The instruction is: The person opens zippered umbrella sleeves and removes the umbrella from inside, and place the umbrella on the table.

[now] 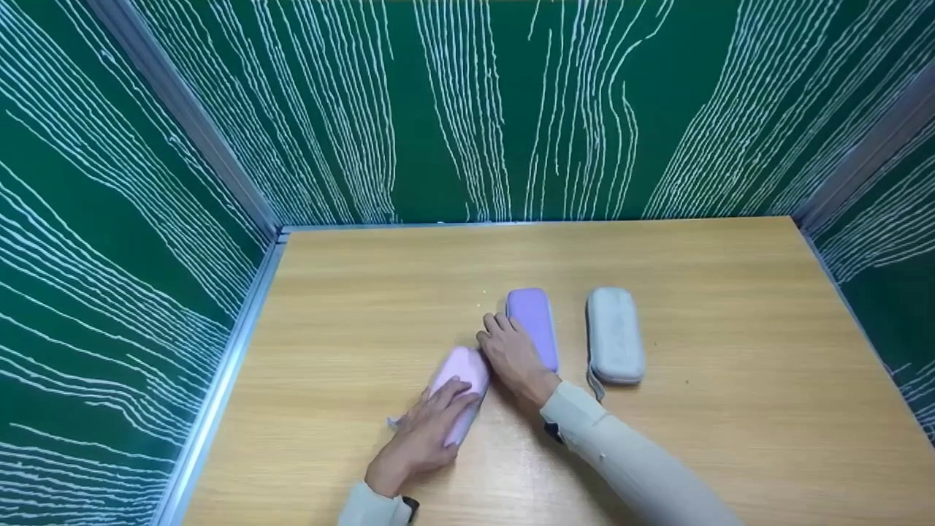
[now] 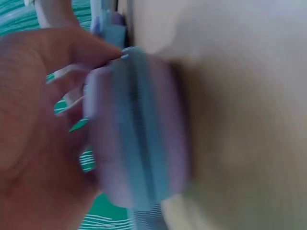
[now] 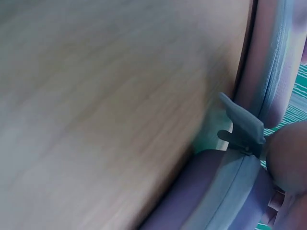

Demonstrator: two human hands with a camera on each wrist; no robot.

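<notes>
In the head view, my left hand [image 1: 427, 431] lies over a pink zip case [image 1: 466, 367] that slants on the table. The left wrist view shows the left thumb and fingers gripping the pink case [image 2: 103, 139], with its grey zipper band facing the camera. My right hand [image 1: 515, 354] is bent over the left side of a purple zip case [image 1: 539, 329], its fingertips close to the pink case's far end. In the right wrist view, the thumb lies right at the zipper pulls [image 3: 244, 124] of the purple case [image 3: 249, 191]; the other fingers are mostly hidden.
A grey zip case [image 1: 617, 336] with a strap lies to the right of the purple one. The wooden table [image 1: 350, 292] meets green walls [image 1: 453, 109] with white wavy lines on three sides. Tiny pale specks lie beyond the right hand.
</notes>
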